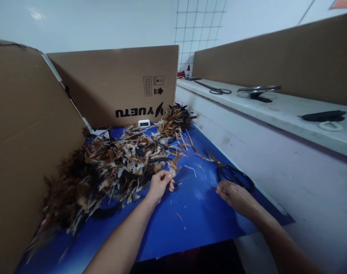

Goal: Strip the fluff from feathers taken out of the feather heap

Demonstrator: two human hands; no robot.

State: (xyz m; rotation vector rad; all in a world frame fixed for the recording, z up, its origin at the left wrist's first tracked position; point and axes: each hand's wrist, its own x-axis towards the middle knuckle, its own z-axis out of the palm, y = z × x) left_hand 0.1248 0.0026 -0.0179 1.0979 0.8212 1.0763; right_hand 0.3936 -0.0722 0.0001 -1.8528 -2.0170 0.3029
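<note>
My left hand (161,185) is closed in a pinch on a small brown-and-white feather (173,166), at the right edge of a large heap of feathers (113,160). The heap is mixed brown, black and white and spreads over a blue mat (190,213). My right hand (233,194) hovers at the right side of the mat, its fingers pressed together. Whatever is between those fingertips, if anything, is too small to make out. Just beyond that hand lie black-handled scissors (236,177), blades pointing away.
A bundle of brown feathers (176,120) lies at the far end beside a small white digital display (144,123). Cardboard walls (104,83) stand behind and left. Along the right runs a raised white ledge (264,110) with other scissors (217,90) and a dark-handled tool (323,115).
</note>
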